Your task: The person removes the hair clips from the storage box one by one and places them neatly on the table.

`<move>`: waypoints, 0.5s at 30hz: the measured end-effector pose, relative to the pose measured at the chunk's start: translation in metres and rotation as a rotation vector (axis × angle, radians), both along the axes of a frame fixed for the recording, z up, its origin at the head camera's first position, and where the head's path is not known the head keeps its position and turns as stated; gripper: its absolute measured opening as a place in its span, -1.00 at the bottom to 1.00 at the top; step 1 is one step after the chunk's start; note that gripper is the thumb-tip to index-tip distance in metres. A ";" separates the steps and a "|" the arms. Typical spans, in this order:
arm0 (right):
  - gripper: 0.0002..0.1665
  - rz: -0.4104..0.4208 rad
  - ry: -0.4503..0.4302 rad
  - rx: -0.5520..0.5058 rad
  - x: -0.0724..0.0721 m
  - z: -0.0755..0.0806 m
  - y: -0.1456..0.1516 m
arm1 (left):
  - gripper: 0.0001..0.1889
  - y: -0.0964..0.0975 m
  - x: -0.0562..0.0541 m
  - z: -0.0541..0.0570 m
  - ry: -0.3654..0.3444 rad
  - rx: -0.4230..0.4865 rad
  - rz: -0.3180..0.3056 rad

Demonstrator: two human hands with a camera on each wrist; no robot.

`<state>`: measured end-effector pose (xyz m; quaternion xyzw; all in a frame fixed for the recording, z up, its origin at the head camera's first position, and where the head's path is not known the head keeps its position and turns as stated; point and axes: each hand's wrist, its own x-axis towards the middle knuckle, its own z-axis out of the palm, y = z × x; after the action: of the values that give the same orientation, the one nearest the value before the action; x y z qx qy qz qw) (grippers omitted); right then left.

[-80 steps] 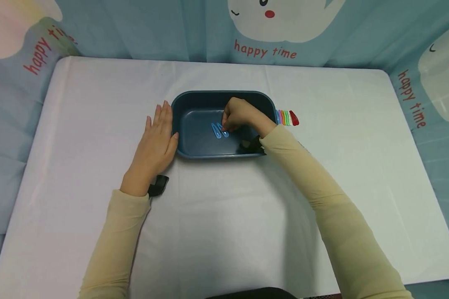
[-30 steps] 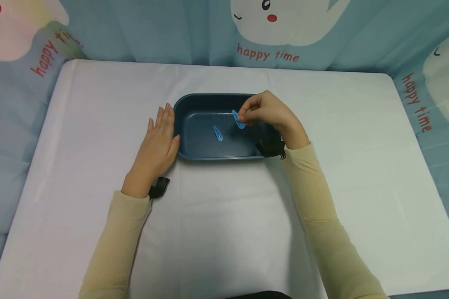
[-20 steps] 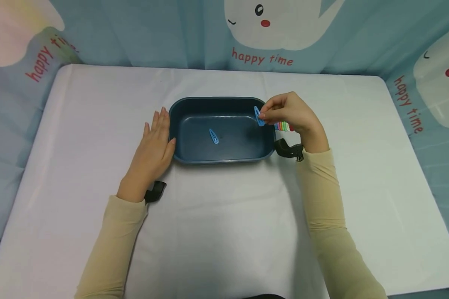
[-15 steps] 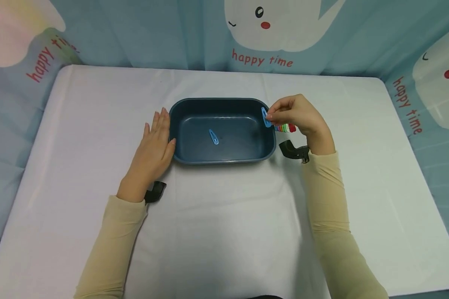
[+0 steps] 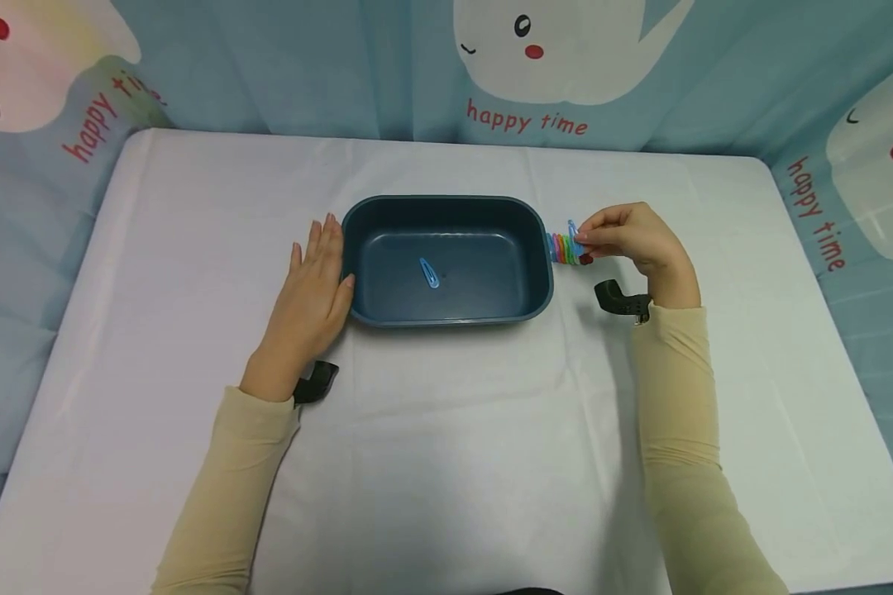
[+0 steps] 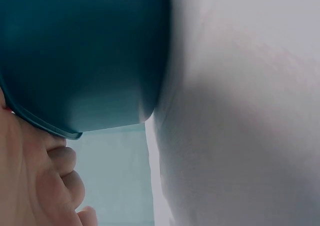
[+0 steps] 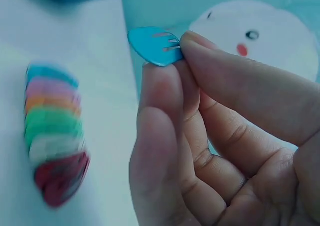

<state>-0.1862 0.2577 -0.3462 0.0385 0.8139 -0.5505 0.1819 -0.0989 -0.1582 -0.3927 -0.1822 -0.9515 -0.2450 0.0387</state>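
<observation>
Between thumb and fingers my right hand (image 5: 636,240) pinches a blue snap hair clip (image 7: 156,46), held up right of the dark blue tub (image 5: 454,321). Below it on the white cloth lies a row of hair clips (image 7: 54,116) in blue, pink, orange, green, white and dark red, close against the tub's right side. One more blue hair clip (image 5: 428,273) lies on the tub floor, left of its middle. My left hand (image 5: 305,310) rests with straight fingers along the tub's left side; in the left wrist view its fingers touch the rim.
A white-covered table (image 5: 446,463) stretches around the tub on all sides. Behind it hangs a light blue curtain (image 5: 387,74) with white cartoon figures and red lettering. Black wrist cameras (image 5: 621,299) sit on both wrists.
My right hand took one of two blue hair clips from the tub and carried it right, over the rim, to above the coloured row. My left hand stayed at the tub's side.
</observation>
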 end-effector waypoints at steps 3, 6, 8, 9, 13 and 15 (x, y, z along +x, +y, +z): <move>-0.94 -0.023 -0.026 0.012 -0.001 -0.005 0.009 | -0.36 -0.001 0.000 0.000 0.011 0.006 -0.001; -0.91 -0.032 -0.045 0.017 -0.003 -0.009 0.017 | -0.37 -0.001 0.000 0.000 0.017 0.009 0.000; -0.88 -0.041 -0.060 0.020 -0.005 -0.012 0.022 | -0.38 -0.001 -0.001 0.000 0.017 0.012 0.002; -0.87 -0.045 -0.070 0.022 -0.006 -0.014 0.023 | -0.38 -0.001 -0.001 0.000 0.015 0.013 0.003; -0.88 -0.063 -0.107 0.050 -0.008 -0.019 0.027 | -0.38 -0.001 -0.001 -0.001 0.007 0.010 0.008; -0.89 -0.073 -0.116 0.075 -0.008 -0.020 0.028 | -0.38 -0.001 0.000 -0.001 0.003 0.008 0.009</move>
<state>-0.1938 0.2857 -0.3664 0.1068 0.8201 -0.5227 0.2070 -0.0989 -0.1589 -0.3935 -0.1782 -0.9512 -0.2484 0.0420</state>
